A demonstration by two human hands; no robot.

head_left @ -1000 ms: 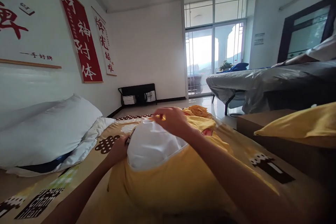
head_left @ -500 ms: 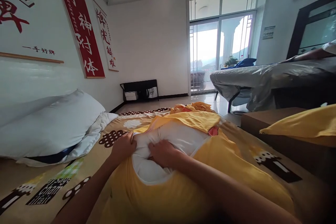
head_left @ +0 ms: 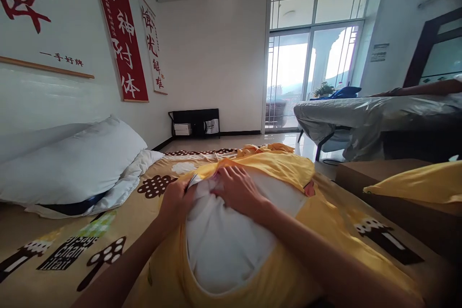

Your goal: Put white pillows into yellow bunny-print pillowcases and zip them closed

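Left hand: my left hand (head_left: 175,202) sits just left of centre, fingers curled shut on the top edge of the white pillow (head_left: 224,240), right where the cover's opening begins.
Right hand: my right hand (head_left: 236,190) lies at centre frame, palm down, fingers spread and pressing on the pillow's upper end; the fingertips touch the bunched fabric beside the left hand. It looks flat rather than gripping.
White pillow: low centre of the frame, lying lengthwise toward me, its bare white face showing through the cover's opening.
Yellow pillowcase: the yellow pillowcase (head_left: 288,173) wraps the pillow's sides and far end, with a loose fold heaped just beyond my hands.
Bedsheet: a tan patterned bedsheet (head_left: 72,255) with dark mushroom shapes spreads across the lower left, under the pillow.
Bare pillows: two white uncovered pillows (head_left: 72,163) rest at middle left against the wall.
Second yellow pillow: a yellow-covered pillow (head_left: 418,185) lies at the right edge on a brown box.
Wall: a red scroll (head_left: 121,33) with white characters hangs at upper left.
Far right: another person's arm (head_left: 422,89) rests on a grey-covered bed (head_left: 353,113).
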